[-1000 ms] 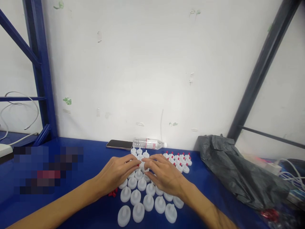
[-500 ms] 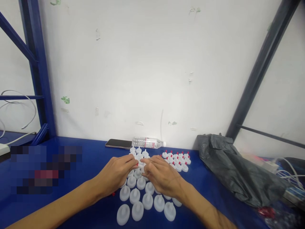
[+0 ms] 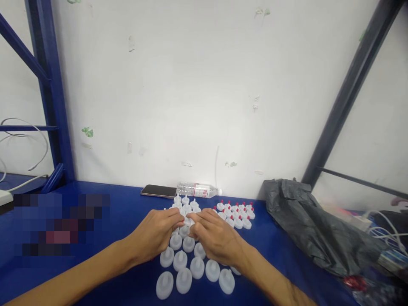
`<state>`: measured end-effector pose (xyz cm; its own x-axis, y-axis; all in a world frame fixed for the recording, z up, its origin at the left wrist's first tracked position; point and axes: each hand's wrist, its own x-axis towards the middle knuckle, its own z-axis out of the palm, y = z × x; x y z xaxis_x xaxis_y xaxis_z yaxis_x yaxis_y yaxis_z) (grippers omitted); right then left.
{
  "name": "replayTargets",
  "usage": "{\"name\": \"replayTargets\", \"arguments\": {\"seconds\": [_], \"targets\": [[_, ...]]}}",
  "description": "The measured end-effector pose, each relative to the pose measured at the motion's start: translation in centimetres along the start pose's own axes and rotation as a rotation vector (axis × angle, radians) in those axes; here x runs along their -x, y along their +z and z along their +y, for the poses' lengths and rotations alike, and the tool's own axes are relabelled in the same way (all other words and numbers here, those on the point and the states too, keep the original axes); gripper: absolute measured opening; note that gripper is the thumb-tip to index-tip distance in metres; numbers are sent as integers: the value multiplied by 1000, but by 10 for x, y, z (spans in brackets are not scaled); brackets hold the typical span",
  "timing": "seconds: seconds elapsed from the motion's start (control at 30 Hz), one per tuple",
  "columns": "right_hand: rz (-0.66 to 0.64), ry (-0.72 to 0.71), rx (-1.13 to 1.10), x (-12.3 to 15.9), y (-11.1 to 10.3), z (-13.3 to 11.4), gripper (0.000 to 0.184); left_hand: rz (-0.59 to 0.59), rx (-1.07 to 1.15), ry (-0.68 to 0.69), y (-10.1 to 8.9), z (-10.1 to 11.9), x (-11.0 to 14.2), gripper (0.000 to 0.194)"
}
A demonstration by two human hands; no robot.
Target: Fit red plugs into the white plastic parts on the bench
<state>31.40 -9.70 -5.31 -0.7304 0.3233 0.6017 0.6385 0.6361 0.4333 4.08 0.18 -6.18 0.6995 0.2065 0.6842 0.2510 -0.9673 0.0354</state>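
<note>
My left hand pinches a small red cap, of which only a sliver shows between the fingertips. Close against it, my right hand grips a white nozzle lid, its nozzle side turned toward the red cap. The fingers hide most of both pieces, so I cannot tell how far the cap sits on the nozzle. Below and behind the hands stand several loose white nozzle lids with bare tips. To the right, behind my right hand, several lids with red caps are grouped in rows.
A black phone and a clear plastic bottle lie along the wall on the blue table. A grey plastic bag covers the right side, with white cables beyond it. Blue shelf posts rise at the left.
The right fingers have curled closer around the white lid, and the two hands are pressed nearer together. A loose red piece left of the lids is no longer visible.
</note>
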Motion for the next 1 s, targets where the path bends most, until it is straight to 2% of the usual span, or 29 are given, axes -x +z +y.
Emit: {"name": "replayTargets", "arguments": {"seconds": [0.1,0.23,0.33,0.43,0.5,0.6,0.7,0.77,0.8,0.87,1.0], "targets": [[48,-24,17,-6,-5,0,32,28,47,2,1,1,0,39],[89,-15,46,-16,-14,-1,33,39,58,32,-13,6,-9,42],[23,-10,33,-21,-19,-1,36,-11,-5,64,-20,7,-14,39],[-53,50,16,-18,-21,4,42,8,-97,54,-18,4,-11,37],[-48,139,7,-11,-22,16,40,11,-158,-23,-18,0,-8,34],[-11,340,-3,9,-27,48,34,-10,-244,-235,-26,-7,-6,37],[-85,674,-26,30,-36,84,45,-57,-291,-481,-39,-15,-10,49],[-136,803,-23,43,-42,103,55,-109,-305,-597,-46,-19,-13,54],[-195,898,-39,50,-44,110,59,-132,-310,-638,-48,-21,-14,55],[-262,996,-55,62,-46,118,66,-166,-318,-693,-49,-23,-16,56],[-364,1092,-109,83,-40,121,78,-219,-311,-730,-49,-20,-18,63]]}}
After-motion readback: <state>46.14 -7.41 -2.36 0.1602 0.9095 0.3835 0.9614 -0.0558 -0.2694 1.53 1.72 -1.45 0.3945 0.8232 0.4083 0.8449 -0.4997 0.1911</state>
